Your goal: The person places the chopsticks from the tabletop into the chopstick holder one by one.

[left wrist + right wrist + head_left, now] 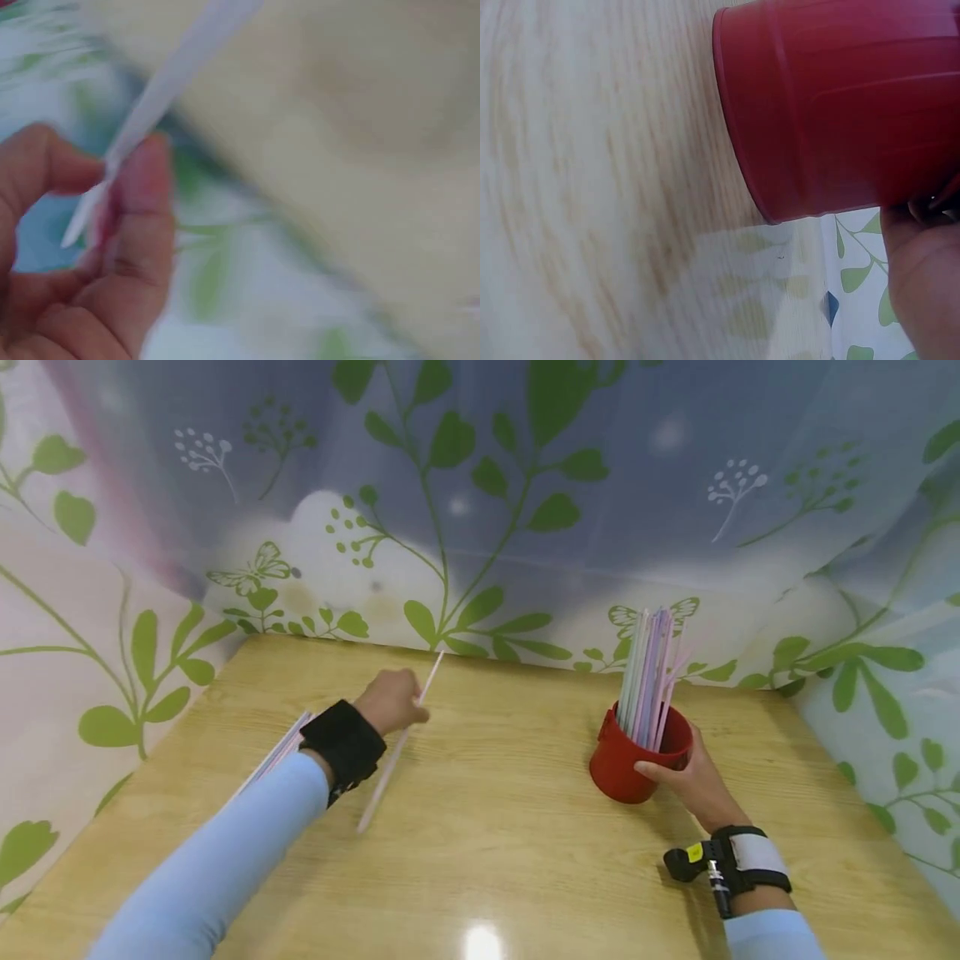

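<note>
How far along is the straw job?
Looks done: the bunch of straws standing in the red bucket, which the right hand grips. In hand: one pale straw, pinched by the left hand. Probably remaining: loose straws beside the left forearm.

Slanted pale straw [393, 760], red bucket [624, 770]

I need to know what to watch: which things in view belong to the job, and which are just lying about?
Seemingly part of the job:
straw pinched by the left hand
red bucket held by the right hand
straws in the bucket
straws by the left forearm

Just surroundings or worn gear:
table
leafy wall covering
left wristband
right wristband
</note>
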Motion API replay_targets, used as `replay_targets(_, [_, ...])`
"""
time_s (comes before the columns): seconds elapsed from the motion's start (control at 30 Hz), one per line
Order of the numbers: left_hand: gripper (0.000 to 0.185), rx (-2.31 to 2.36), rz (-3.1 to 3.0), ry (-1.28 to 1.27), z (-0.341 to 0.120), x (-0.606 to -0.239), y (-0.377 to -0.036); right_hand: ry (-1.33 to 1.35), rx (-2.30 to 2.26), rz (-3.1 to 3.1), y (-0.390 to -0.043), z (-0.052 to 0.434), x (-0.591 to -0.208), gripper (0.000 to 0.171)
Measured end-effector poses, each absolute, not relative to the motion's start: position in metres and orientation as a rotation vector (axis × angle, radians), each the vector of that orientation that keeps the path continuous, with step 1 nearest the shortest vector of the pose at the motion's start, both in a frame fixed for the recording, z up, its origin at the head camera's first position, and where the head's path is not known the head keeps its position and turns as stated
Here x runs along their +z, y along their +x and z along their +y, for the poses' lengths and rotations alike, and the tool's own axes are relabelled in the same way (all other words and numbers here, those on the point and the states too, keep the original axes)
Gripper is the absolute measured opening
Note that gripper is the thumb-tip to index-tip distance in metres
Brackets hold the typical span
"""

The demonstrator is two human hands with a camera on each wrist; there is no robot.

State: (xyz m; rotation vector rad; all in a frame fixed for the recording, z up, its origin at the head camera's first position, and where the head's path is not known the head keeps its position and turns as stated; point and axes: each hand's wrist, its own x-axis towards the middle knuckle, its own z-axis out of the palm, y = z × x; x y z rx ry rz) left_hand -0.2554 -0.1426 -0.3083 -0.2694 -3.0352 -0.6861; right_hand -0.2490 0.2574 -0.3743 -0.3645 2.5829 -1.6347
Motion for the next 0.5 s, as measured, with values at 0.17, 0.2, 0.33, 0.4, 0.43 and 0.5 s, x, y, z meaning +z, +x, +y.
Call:
replay_targets(0.17, [0.023, -1.266, -2.512, -0.515, -0.056, -0.227, -0.27, -0.353, -1.639, 2.576, -0.247, 0.259, -0.377, 0.079])
replay_targets(0.2, [0.024, -1.335, -2.401, -0.572, -0.038, -0.216, -0.271, -0.351, -1.635, 2.58, -0.247, 0.259, -0.377, 0.079])
replay_targets(0.33, [0.025, -1.41, -2.132, -0.752, 0.02, -0.204, -0.274, -0.342, -1.631, 2.575, -0.25, 0.26, -0.376, 0.081])
replay_targets(0.4, [0.024, -1.395, -2.11, -0.802, 0.043, -0.217, -0.278, -0.341, -1.638, 2.573, -0.252, 0.26, -0.377, 0.081])
replay_targets(0.43, [0.023, -1.373, -2.131, -0.82, 0.052, -0.226, -0.279, -0.332, -1.643, 2.571, -0.252, 0.261, -0.378, 0.081])
replay_targets(0.5, [0.023, -1.346, -2.197, -0.827, 0.064, -0.247, -0.281, -0.318, -1.642, 2.573, -0.253, 0.261, -0.378, 0.081])
